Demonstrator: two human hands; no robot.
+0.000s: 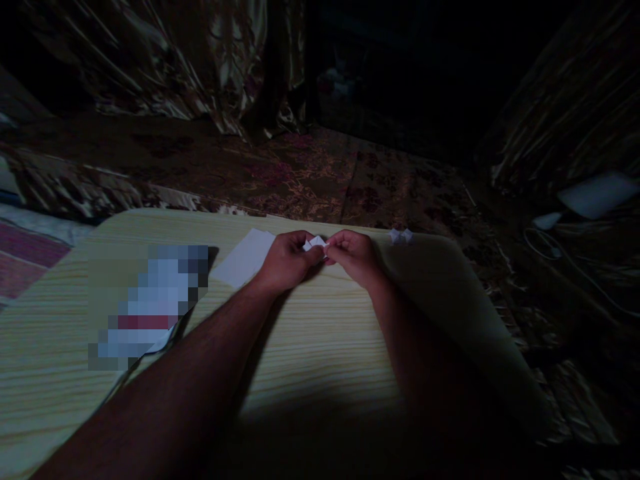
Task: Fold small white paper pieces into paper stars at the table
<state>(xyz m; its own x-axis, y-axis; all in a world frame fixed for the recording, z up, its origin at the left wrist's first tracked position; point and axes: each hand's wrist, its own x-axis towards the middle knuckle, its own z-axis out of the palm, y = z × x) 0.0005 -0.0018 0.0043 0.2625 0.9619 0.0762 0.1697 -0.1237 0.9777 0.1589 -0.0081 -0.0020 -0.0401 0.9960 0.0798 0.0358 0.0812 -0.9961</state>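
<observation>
Between my two hands is a small piece of folded white paper (315,243), with creased, pointed edges showing above the fingers. My left hand (290,260) is closed on its left side, the thumb lying across the front. From the right, the fingertips of my right hand (354,255) pinch the other end of the paper. Just left of my left hand lie flat white paper sheets (243,257). Beyond my right hand, near the far table edge, sit small folded white paper pieces (401,236). The lower part of the held paper is hidden by my fingers.
A pale wood-grain table (320,347) lies under my arms. A blurred-out, pixelated object (150,307) rests at its left. Past the far edge are patterned fabric (280,170) and fringed curtains (240,60). At the right is a white object (597,195) with a cable (585,283).
</observation>
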